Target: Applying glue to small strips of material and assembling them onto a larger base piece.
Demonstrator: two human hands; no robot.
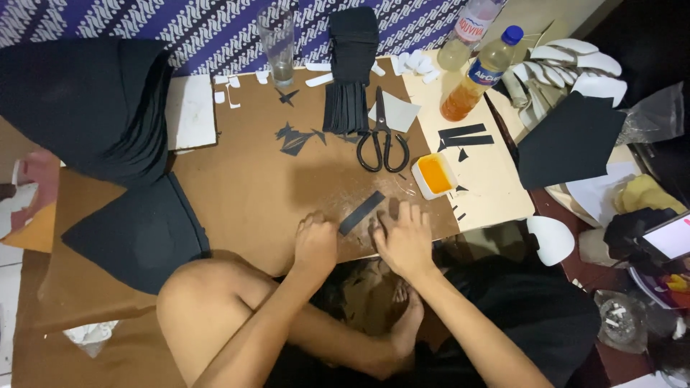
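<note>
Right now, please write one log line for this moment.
left hand: on black strip | right hand: flat beside strip | scissors: lying untouched behind

A strip (361, 212) is lying at the lower centre of the frame on the board (251, 187), between the left hand (316, 244) and the right hand (405, 241), both of which are resting at the board's near edge. Above the strip, the scissors (383, 140) are lying at mid-frame, with a stack of cut pieces (351, 72) sitting just above and left of them. A glass (277, 43) is standing left of the stack. A small tray (435, 174) is sitting right of the scissors, and two bottles (481, 72) are lying at upper right.
</note>
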